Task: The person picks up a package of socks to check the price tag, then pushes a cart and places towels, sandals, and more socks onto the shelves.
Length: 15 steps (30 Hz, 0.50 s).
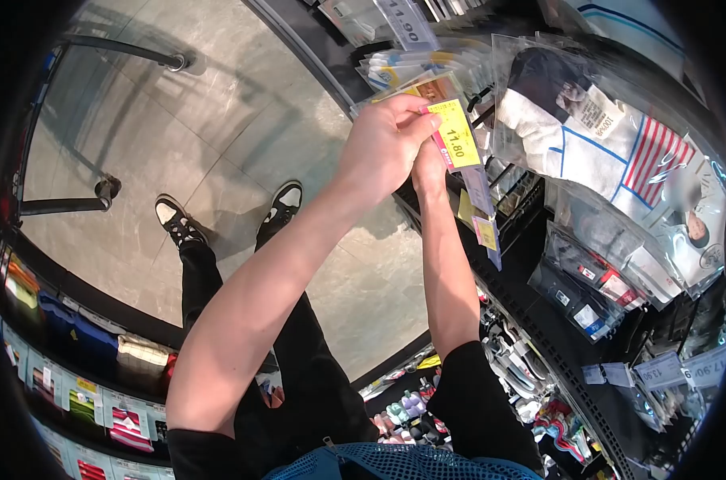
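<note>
The yellow price card [457, 138], printed 11.80 with a pink strip along one edge, is up at the front of a hanging display, right of the middle of the view. The left hand [391, 136] grasps it, the thumb pressed on its upper left corner and the fingers curled in behind. The right hand [429, 166] is just beside the card's lower left edge; its fingertips pass behind the card and the other hand, so I can't tell whether it grips anything.

A clear plastic strip [477, 188] hangs below the card, and lower down is a smaller yellow tag [486, 232]. Behind the hands are flat clear packs [427, 64], their contents hard to make out, though they look like pale socks. Above them is a label reading 11.90 [405, 26]. To the right hangs a large clear pack [591, 148] with white, navy, blue-lined and red-striped fabric inside, and under it are darker packs [579, 292]. More price labels [659, 370], one reading 13.90, are at the lower right.

Down at the left, shelves [75, 372] hold folded and packed goods in several colours. Two black and white shoes [182, 220] stand on the grey tiled floor [219, 104], and blue mesh [403, 462] crosses the bottom of the view.
</note>
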Each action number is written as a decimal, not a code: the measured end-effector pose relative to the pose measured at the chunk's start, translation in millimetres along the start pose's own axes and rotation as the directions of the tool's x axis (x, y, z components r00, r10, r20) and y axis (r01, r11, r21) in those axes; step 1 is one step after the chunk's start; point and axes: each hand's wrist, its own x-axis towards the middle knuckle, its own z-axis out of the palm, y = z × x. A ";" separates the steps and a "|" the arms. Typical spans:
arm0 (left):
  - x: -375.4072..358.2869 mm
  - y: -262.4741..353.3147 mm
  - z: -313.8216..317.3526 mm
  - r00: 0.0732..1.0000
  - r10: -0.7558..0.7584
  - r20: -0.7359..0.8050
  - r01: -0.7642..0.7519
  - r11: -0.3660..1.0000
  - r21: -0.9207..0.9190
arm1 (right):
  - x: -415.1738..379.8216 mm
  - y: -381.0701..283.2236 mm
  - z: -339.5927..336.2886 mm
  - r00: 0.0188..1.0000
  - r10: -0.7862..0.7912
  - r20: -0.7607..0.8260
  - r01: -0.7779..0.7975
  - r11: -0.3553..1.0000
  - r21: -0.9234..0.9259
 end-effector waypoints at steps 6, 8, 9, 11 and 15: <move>1.8 -6.4 -3.2 0.999 0.037 0.023 -0.039 0.996 0.076 | 6.9 23.2 -12.1 1.000 -0.010 -0.013 0.013 0.978 0.207; 1.5 -4.8 -12.8 0.998 0.046 0.040 -0.053 0.984 0.172 | -6.8 4.4 0.6 0.999 0.035 -0.039 -0.027 0.984 0.176; 0.3 -4.9 -20.3 0.978 0.203 0.042 -0.201 0.877 0.437 | -13.2 -4.0 5.6 0.999 0.034 -0.041 -0.027 0.984 0.178; -1.4 -12.1 -38.4 0.935 0.344 0.088 -0.312 0.678 0.666 | -24.8 -12.8 11.6 0.997 0.062 0.046 -0.072 0.958 0.278; 7.9 -30.6 -69.5 0.828 0.554 0.088 -0.210 0.160 0.964 | -34.9 -14.9 6.7 0.965 0.139 0.223 -0.222 0.887 0.404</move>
